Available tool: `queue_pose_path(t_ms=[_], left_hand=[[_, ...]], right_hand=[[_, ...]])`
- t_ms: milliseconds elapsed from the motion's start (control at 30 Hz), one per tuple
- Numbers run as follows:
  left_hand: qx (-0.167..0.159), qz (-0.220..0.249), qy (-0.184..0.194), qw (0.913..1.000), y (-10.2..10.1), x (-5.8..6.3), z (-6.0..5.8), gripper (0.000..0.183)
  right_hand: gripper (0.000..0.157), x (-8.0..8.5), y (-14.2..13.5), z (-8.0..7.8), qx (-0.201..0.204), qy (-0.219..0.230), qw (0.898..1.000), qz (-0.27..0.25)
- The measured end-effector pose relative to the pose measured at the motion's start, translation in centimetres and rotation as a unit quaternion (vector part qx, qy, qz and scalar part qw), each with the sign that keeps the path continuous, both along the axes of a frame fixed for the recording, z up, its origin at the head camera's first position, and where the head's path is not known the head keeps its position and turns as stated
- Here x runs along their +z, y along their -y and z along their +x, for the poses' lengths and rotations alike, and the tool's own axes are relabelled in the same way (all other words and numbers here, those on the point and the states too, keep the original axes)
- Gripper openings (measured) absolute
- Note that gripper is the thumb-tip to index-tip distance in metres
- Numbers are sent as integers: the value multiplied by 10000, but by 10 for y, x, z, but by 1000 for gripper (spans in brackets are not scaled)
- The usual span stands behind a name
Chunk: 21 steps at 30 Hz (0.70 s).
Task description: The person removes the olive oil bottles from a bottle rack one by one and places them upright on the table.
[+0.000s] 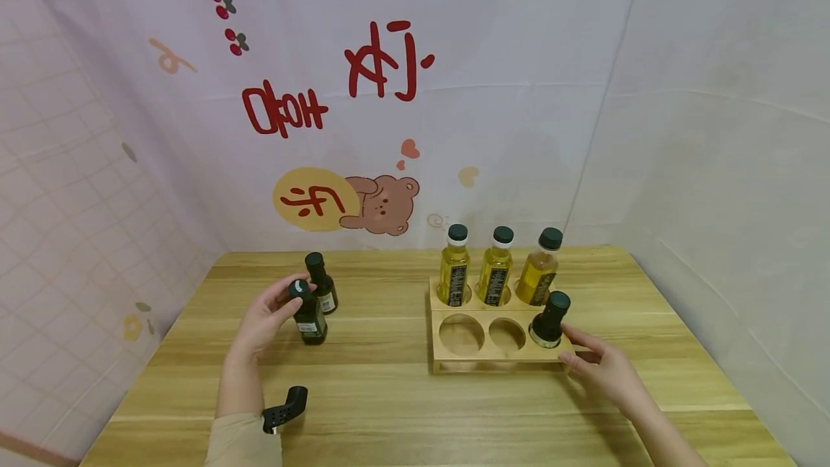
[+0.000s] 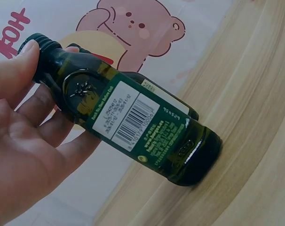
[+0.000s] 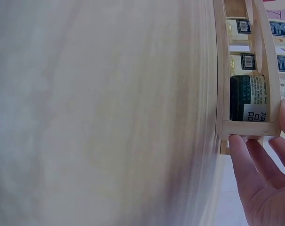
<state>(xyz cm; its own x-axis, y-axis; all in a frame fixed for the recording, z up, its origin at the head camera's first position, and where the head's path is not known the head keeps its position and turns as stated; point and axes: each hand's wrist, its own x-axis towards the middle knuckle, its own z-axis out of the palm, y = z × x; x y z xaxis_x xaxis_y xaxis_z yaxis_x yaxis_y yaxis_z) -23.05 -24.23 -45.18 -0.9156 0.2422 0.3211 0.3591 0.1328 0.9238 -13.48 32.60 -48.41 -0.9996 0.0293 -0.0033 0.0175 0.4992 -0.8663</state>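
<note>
1. Green bottle [image 1: 311, 326] is pinched near its cap by the left hand [image 1: 266, 316]. The thumb presses on the cap, and the other fingers are bent around the back.
2. It hangs or stands just below those fingers, close to upright. I cannot tell if its bottom touches the table [image 1: 389, 402].
3. The right hand [image 1: 606, 370] holds the right end of the wooden rack [image 1: 485, 354], with the thumb at the front corner and fingers at the side.
4. I think the left hand is at the grabbing part, while the right hand keeps things steady. The next move seems to need a tight pinch and care not to bump the bottle behind.
5. That second bottle [image 1: 329, 296] stands just behind the first. I cannot tell if the two touch.
6. Both are on the left side, well apart from the right hand and the rack.
7. Next to the right fingers, a dark bottle [image 1: 552, 317] sits in the front row of the rack, with two round holes to its left. Three yellow bottles [image 1: 496, 272] fill the back row.
8. Past all that hangs a pale cloth [image 1: 519, 114] with a brown bear [image 1: 385, 206] on it.
</note>
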Motion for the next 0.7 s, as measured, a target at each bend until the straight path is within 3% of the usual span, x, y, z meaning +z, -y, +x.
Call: queue_pose_path(t_ms=[433,700], left_hand=[[-18,72,13,10000,2,-2,1,41],[503,2,-66,9987,-2,11,8,44]], right_hand=[[64,0,0,0,-3,-27,9999,147],[64,0,0,0,-15,-6,9998,185]])
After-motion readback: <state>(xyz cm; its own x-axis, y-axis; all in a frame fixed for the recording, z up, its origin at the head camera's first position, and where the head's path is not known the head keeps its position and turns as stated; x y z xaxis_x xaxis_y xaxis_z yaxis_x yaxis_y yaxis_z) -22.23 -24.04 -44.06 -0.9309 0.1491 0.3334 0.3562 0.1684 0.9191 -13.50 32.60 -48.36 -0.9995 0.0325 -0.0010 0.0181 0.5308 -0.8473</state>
